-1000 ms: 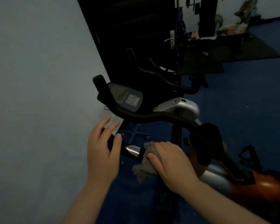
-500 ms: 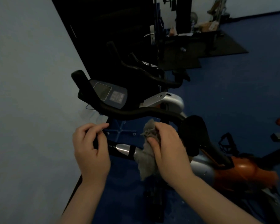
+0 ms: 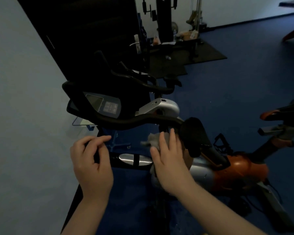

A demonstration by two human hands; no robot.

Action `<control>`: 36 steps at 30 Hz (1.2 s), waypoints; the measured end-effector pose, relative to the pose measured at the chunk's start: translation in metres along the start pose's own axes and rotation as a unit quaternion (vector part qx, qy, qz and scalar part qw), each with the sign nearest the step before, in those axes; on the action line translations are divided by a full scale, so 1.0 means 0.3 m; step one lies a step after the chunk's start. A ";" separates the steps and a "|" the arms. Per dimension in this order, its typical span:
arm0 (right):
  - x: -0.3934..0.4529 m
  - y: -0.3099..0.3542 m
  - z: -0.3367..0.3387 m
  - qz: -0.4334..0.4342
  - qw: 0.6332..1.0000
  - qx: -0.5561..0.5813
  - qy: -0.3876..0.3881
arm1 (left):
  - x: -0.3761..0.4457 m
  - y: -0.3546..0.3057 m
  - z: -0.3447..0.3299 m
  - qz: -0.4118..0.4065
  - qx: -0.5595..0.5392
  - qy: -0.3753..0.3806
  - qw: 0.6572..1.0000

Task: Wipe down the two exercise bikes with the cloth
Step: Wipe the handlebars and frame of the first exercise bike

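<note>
exercise bike (image 3: 227, 173) with the orange and silver body stands on the blue floor (image 3: 227, 99), close to the pale wall (image 3: 24, 116). a second bike (image 3: 161, 107) stands just behind it. the near bike's black handlebar (image 3: 126, 121) curves under the screen (image 3: 107, 106). the left hand (image 3: 92, 163) curls around the end of the lower grip bar (image 3: 134, 160). the right hand (image 3: 170, 165) presses the grey cloth (image 3: 153, 139) on the bar's other end, fingers bent over it.
</note>
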State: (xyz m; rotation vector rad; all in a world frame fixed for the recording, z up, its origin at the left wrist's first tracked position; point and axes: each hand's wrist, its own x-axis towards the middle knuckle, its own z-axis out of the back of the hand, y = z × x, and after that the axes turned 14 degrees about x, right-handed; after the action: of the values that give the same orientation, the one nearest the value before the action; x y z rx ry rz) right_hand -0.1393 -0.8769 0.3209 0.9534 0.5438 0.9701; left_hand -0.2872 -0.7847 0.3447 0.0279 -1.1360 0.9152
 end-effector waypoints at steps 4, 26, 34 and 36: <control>-0.038 -0.013 -0.012 0.001 0.997 0.028 0.068 | 0.000 0.003 -0.006 0.001 -0.001 -0.005 1.000; -0.014 -0.036 0.045 -0.008 0.994 0.053 0.090 | 0.003 -0.028 -0.001 0.027 0.014 -0.009 0.999; 0.097 -0.016 0.068 -0.003 0.996 0.061 0.062 | 0.002 -0.042 -0.007 0.056 0.015 -0.009 0.998; 0.062 -0.046 0.050 0.015 0.997 0.038 0.072 | -0.001 -0.036 -0.002 0.049 0.015 -0.003 0.999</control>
State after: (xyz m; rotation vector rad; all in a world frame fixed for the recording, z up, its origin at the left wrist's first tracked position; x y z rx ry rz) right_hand -0.1130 -0.8702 0.3168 0.9666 0.6932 1.0567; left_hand -0.2799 -0.7918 0.3487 -0.0009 -1.1375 1.0202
